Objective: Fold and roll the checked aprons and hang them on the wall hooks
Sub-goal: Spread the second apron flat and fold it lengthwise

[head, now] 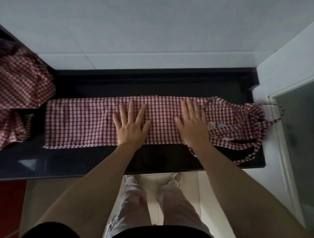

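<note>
A red-and-white checked apron (80,121) lies folded into a long narrow strip across the black countertop (82,162). Its bib end with the straps (251,132) is bunched at the right, and one strap trails toward the counter's front edge. My left hand (132,125) lies flat on the middle of the strip with its fingers spread. My right hand (193,124) presses flat on the strip further right, just left of the bib. Neither hand grips the cloth.
A heap of more checked aprons (15,100) sits at the counter's left end. A pale tiled wall (148,37) runs behind the counter. A white frame with a glass panel (302,129) stands at the right. No wall hooks are in view.
</note>
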{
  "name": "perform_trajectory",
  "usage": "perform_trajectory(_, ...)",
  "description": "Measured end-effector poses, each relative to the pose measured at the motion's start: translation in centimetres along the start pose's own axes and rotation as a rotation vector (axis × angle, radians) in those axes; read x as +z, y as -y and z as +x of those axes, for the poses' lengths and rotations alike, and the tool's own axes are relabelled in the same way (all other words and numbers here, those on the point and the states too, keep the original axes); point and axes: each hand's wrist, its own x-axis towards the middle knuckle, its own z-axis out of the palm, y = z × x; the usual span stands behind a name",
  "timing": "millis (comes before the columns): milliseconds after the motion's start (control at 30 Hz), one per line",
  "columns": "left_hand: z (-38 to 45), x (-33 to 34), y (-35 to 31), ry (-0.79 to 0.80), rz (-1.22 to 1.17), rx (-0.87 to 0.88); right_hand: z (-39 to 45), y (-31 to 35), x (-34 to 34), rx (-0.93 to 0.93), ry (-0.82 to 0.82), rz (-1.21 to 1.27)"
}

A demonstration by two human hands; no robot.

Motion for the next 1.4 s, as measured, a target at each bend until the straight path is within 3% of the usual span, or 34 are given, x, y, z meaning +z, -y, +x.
perform_trajectory(200,-0.7,-2.1,2.8,-0.110,-0.131,-0.086,2.1,1.1,-2.5,0.289,0.019,0.009)
perform_trajectory(267,-0.8,-2.6,3.9,-0.147,-0.170,-0.188,2.2,2.7,-3.1,0.239,-0.015,0.021)
perform_trajectory(367,-0.9,-3.2,7.5,-0.051,-0.147,-0.276,1.2,6.4,-2.4,0.036,0.055,0.014)
perform_trajectory(467,-1.0,-3.5,10.3,0.072,-0.053,-0.261,0.1,9.4,-1.0,0.037,0.152,-0.037)
perform_trajectory(567,-0.8,-4.4,11.3,0.037,-0.031,-0.412,-0.2,12.5,-0.4,0.009,0.151,-0.044)
perform_trajectory(600,-0.7,-4.7,11.1,0.003,-0.015,-0.400,-0.2,13.5,-0.2,-0.002,0.138,-0.039)
perform_trajectory(667,-0.5,-4.9,9.8,-0.065,-0.024,-0.174,-0.2,15.4,0.1,-0.011,0.123,-0.031)
perform_trajectory(767,-0.6,-4.6,7.6,0.019,-0.032,0.169,-0.7,18.1,0.7,-0.065,0.101,-0.061)
perform_trajectory(900,-0.4,-3.2,9.0,0.083,0.022,0.110,-0.4,16.8,0.7,-0.170,0.047,0.013)
perform_trajectory(1033,-0.3,-3.2,10.7,0.079,0.047,0.034,-0.4,12.0,0.7,-0.066,0.032,0.028)
perform_trajectory(1233,0.8,-4.3,4.7,0.016,0.063,-0.217,-1.0,9.2,-0.9,-0.036,-0.077,0.071)
perform_trajectory(1333,0.9,-4.7,-0.1,-0.072,-0.031,-0.054,-1.6,7.6,-2.5,-0.068,-0.165,0.088)
perform_trajectory(1400,0.3,-4.8,-2.8,-0.104,-0.072,0.115,-1.8,6.5,-3.2,-0.138,-0.037,0.149)
